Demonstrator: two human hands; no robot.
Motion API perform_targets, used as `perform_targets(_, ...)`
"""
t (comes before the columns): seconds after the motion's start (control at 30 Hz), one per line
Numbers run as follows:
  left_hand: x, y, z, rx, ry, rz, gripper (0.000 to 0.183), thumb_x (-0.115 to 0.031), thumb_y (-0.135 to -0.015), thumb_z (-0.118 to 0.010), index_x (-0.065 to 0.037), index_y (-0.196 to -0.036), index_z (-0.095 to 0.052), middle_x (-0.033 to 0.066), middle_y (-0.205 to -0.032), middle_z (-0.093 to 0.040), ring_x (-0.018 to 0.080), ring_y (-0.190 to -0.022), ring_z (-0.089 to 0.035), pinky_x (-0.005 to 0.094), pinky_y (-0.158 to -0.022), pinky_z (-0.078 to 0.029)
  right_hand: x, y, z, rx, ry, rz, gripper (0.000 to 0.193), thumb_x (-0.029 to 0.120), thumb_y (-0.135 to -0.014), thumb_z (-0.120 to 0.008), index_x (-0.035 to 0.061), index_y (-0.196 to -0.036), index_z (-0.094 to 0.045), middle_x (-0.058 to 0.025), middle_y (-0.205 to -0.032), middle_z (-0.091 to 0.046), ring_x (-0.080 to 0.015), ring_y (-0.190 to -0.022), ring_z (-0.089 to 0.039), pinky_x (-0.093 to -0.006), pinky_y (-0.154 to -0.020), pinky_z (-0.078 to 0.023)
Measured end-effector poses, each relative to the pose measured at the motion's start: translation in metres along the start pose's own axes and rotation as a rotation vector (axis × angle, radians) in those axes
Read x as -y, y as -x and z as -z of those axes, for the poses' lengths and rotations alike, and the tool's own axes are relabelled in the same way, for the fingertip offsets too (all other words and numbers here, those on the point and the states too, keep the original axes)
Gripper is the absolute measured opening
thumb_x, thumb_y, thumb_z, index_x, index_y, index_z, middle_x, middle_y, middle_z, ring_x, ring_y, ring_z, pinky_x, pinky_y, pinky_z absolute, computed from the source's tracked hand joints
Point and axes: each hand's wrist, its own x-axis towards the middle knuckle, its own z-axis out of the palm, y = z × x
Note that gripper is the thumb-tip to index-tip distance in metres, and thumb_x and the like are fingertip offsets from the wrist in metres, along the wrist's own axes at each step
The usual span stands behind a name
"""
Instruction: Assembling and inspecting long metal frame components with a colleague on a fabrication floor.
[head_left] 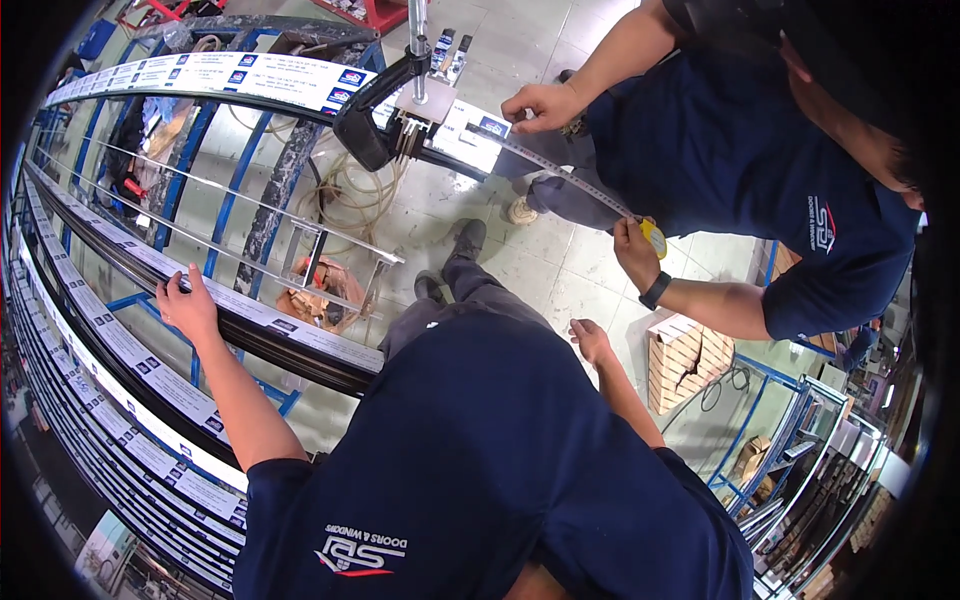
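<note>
My left hand (188, 303) rests with spread fingers on a long dark profile (262, 318) that has white protective film along its top. My right hand (592, 341) hangs in the air by my side, fingers loosely apart, with nothing visible in it. Across from me, a co-worker holds a yellow tape measure (653, 238) in one hand. Its blade (560, 172) stretches to the end of another film-covered profile (462, 135), where the co-worker's other hand (540, 106) is. A black clamp (366, 125) sits on that profile, near its end.
Several more film-covered profiles (150, 370) lie side by side at the left. Blue metal racks (228, 185) stand beneath them. A coiled hose (362, 190) and an orange-brown bag (318, 300) lie on the floor. A striped carton (690, 360) and a blue-framed cart (745, 440) stand at the right.
</note>
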Motion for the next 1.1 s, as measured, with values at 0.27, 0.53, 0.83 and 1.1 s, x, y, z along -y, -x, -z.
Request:
perform_targets(0.27,0.003,-0.001,-0.001,0.007,-0.010,0.000,0.068,-0.064,-0.107,-0.070,-0.005,-0.139,-0.081,0.0287,-0.173,-0.050,0.0417,-0.163,-0.043,0.0549,-0.137,-0.025,-0.009,-0.005,-0.005,0.006,0.013,0.004,0.065,0.052,-0.114,-0.065,-0.0059,-0.142,-0.073,-0.0191,-0.124,-0.084,-0.0265,-0.106,-0.079,-0.0410,-0.100,-0.060)
perform_targets(0.53,0.002,0.000,0.001,0.022,-0.021,0.003,0.067,-0.064,-0.108,-0.069,-0.005,-0.139,-0.081,0.0294,-0.174,-0.048,0.0419,-0.163,-0.042,0.0554,-0.138,-0.024,-0.008,-0.003,-0.004,0.013,-0.003,-0.001,0.066,0.053,-0.114,-0.064,-0.0060,-0.142,-0.073,-0.0193,-0.123,-0.084,-0.0266,-0.105,-0.079,-0.0416,-0.099,-0.061)
perform_targets(0.83,0.002,-0.002,0.002,0.028,-0.018,-0.004,0.068,-0.064,-0.107,-0.070,-0.006,-0.139,-0.081,0.0292,-0.174,-0.048,0.0430,-0.163,-0.042,0.0557,-0.138,-0.024,0.000,-0.002,0.000,0.001,0.028,0.010,0.067,0.054,-0.114,-0.063,-0.0061,-0.140,-0.074,-0.0189,-0.121,-0.084,-0.0261,-0.103,-0.080,-0.0411,-0.098,-0.061)
perform_targets(1.1,-0.001,0.000,0.001,0.028,-0.012,0.012,0.068,-0.065,-0.106,-0.071,-0.007,-0.140,-0.081,0.0280,-0.175,-0.047,0.0429,-0.163,-0.041,0.0551,-0.138,-0.025,-0.001,-0.001,-0.003,-0.003,0.024,0.013,0.065,0.052,-0.114,-0.063,-0.0062,-0.139,-0.075,-0.0190,-0.119,-0.084,-0.0260,-0.101,-0.079,-0.0404,-0.098,-0.061)
